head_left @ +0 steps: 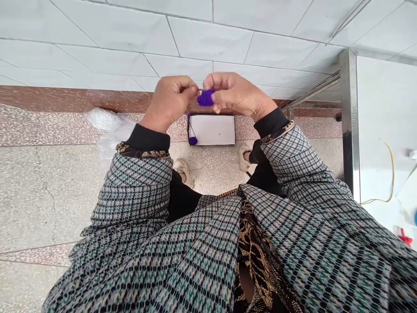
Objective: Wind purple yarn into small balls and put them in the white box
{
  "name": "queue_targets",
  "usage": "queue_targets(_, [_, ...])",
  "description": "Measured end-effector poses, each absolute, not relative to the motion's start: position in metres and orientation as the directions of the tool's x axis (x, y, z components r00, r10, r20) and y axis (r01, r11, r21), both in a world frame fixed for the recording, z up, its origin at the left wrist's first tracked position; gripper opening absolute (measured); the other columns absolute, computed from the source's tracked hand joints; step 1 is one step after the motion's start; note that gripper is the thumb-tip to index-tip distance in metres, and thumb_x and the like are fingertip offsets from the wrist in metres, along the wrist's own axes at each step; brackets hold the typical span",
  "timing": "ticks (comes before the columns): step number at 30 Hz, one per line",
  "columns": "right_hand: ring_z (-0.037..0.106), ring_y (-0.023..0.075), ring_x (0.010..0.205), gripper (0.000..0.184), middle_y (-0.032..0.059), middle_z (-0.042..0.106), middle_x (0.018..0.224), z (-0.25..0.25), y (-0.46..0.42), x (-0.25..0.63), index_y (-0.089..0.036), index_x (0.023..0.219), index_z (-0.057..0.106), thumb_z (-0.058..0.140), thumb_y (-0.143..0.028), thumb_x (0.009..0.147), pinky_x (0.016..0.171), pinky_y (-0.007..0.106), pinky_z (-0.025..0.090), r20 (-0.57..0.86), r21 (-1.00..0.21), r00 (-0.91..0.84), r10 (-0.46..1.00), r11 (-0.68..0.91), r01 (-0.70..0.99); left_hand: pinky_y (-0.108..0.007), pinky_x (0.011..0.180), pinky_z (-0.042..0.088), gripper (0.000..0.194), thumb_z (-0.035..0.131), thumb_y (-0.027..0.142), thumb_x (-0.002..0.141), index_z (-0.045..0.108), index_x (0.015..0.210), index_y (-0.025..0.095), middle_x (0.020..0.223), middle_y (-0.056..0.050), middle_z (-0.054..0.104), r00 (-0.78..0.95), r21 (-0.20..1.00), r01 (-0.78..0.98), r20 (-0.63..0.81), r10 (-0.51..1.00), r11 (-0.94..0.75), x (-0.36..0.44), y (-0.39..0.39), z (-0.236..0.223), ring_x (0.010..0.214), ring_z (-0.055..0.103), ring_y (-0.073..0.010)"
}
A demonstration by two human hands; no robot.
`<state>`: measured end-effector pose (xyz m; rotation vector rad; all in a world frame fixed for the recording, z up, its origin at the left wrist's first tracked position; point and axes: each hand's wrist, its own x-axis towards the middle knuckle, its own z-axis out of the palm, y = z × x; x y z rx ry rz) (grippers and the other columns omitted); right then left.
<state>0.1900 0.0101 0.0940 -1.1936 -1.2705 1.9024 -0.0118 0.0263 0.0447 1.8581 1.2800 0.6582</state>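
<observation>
My right hand [233,92] grips a small bundle of purple yarn [205,98] between thumb and fingers, in front of the tiled wall. Close beside it on the left, my left hand [172,96] pinches the strand of yarn that runs to the bundle. From the left hand the purple strand hangs down to a small purple yarn ball [193,140]. That ball lies in the lower left corner of a shallow box [213,129] with a white inside and dark rim, on the floor below my hands.
My shoes [184,172] stand on the speckled floor near the box. Clear plastic bags [109,126] lie on the left. At the right a white table [374,113] with a metal leg carries a yellow cord [393,169] and a red item [404,237].
</observation>
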Motion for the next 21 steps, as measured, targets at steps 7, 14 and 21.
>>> queue_targets(7, [0.051,0.0084,0.064,0.036,-0.0072,0.051,0.07,0.056,0.029,0.195,-0.023,0.082,0.051,0.066,0.008,0.095,0.06,0.013,0.046,-0.199,-0.977,-0.191,0.961,-0.179,0.117,-0.036,0.078,0.047,0.02,0.06,0.032,0.093,0.072,0.081,0.02,0.078,-0.001,0.07,0.634,0.829,0.441,-0.016,0.773,-0.344,0.003,0.009,0.057,0.076,0.06,-0.0182])
queue_targets(14, [0.049,0.0079,0.055,0.036,-0.0071,0.052,0.07,0.077,0.01,0.184,-0.023,0.085,0.05,0.057,0.007,0.103,0.052,0.014,0.044,-0.246,-0.967,-0.363,0.899,-0.255,0.025,-0.044,0.081,0.046,0.018,0.061,0.035,0.088,0.061,0.071,0.028,0.073,-0.002,0.063,0.334,0.794,0.579,-0.026,0.942,-0.183,-0.011,0.027,0.05,0.078,0.059,-0.0238])
queue_targets(21, [0.05,0.0052,0.064,0.037,-0.0085,0.052,0.075,0.066,0.024,0.186,-0.021,0.098,0.058,0.06,0.016,0.096,0.062,0.01,0.045,-0.23,-0.971,-0.139,0.963,-0.217,0.102,-0.037,0.084,0.048,0.02,0.06,0.034,0.092,0.072,0.084,0.02,0.083,-0.002,0.072,0.682,0.817,0.465,-0.085,0.726,-0.341,0.009,0.007,0.057,0.081,0.061,-0.0192])
